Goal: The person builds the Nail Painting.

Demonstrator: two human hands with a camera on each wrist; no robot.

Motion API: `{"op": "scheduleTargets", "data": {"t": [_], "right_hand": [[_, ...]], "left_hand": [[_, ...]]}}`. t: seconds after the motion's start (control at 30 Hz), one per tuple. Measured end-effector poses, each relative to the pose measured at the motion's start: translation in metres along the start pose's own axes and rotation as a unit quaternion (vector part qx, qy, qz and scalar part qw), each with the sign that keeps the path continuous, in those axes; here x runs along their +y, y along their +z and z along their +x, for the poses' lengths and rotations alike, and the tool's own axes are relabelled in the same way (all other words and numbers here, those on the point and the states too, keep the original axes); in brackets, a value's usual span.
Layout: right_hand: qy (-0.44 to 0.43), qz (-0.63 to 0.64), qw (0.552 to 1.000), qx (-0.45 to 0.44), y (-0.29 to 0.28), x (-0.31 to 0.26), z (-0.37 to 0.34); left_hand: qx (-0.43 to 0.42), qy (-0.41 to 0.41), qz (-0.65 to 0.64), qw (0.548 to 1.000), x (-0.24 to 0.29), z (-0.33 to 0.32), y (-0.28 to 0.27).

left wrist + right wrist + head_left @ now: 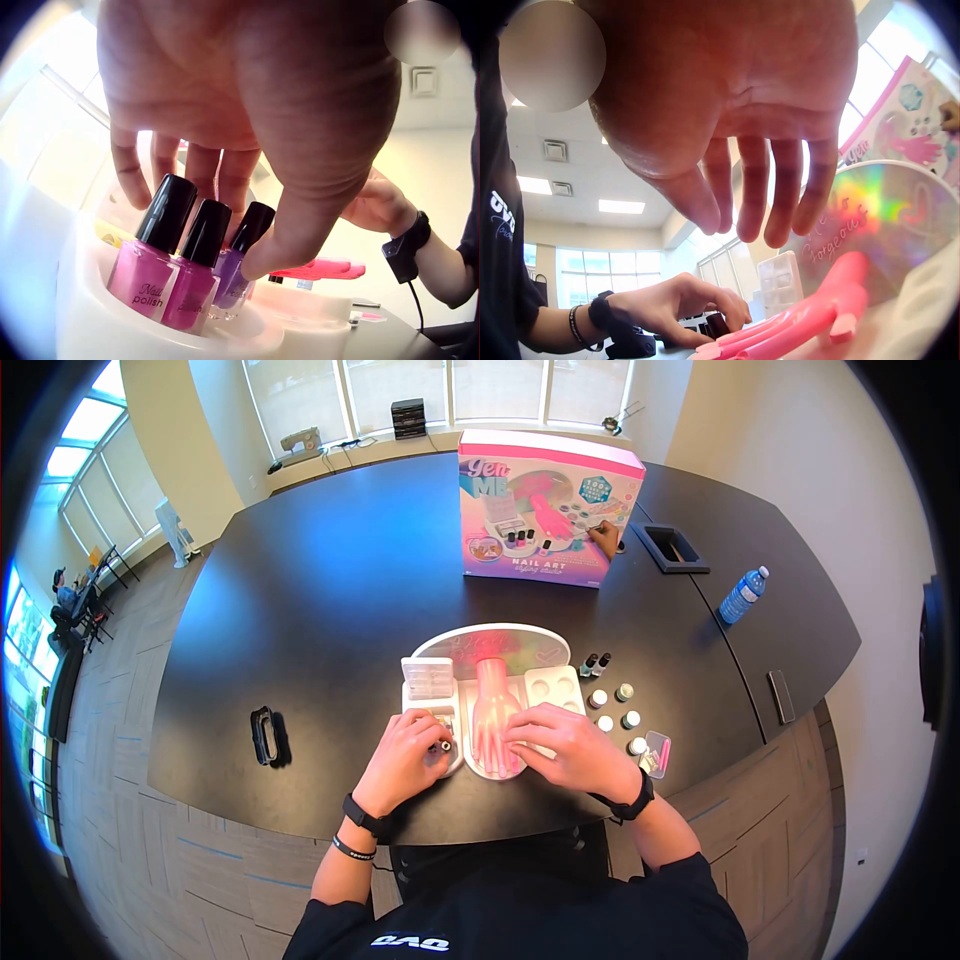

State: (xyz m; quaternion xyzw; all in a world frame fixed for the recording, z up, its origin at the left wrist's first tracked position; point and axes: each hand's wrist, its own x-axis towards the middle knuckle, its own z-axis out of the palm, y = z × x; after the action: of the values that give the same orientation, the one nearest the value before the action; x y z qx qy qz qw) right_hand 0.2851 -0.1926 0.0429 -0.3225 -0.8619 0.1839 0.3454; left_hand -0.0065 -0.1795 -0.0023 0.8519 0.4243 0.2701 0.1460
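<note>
My left hand (408, 748) reaches into the white compartment (86, 319) on the left of the nail art station. Seen from the left wrist, its thumb and fingers close around a purple nail polish bottle (229, 289) with a black cap. A magenta bottle (193, 296) and a lighter pink bottle (142, 279) stand beside it in the compartment. A pink model hand (490, 700) lies palm down on the station's middle. Just over its fingers hovers my right hand (572, 748), relaxed and holding nothing.
Behind the model hand stands a mirror (460, 645). Black-capped bottles (595, 665), several small jars (625, 692) and a clear case (656, 752) lie to the right. Farther off are the box (540, 510), a water bottle (743, 596) and a phone-like slab (780, 696). A black object (264, 736) lies left.
</note>
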Motion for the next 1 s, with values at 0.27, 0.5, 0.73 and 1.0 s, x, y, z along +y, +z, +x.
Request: {"op": "scheduleTargets", "data": {"t": [0.27,0.5,0.73,1.0], "right_hand": [[-0.001,0.000,1.000,0.006,-0.001,0.001,-0.003],[0.008,0.003,1.000,0.020,-0.005,0.000,-0.004],[0.026,0.000,0.999,0.034,-0.013,0.003,-0.007],[0.074,-0.063,0.992,0.082,-0.037,0.029,-0.008]], "left_hand": [[0.003,0.002,0.021,1.000,-0.006,-0.002,0.006],[0.008,-0.003,0.028,1.000,-0.006,-0.002,0.006],[0.002,-0.004,0.030,1.000,-0.007,-0.002,0.006],[-0.004,-0.002,0.031,1.000,0.002,-0.004,-0.002]]}}
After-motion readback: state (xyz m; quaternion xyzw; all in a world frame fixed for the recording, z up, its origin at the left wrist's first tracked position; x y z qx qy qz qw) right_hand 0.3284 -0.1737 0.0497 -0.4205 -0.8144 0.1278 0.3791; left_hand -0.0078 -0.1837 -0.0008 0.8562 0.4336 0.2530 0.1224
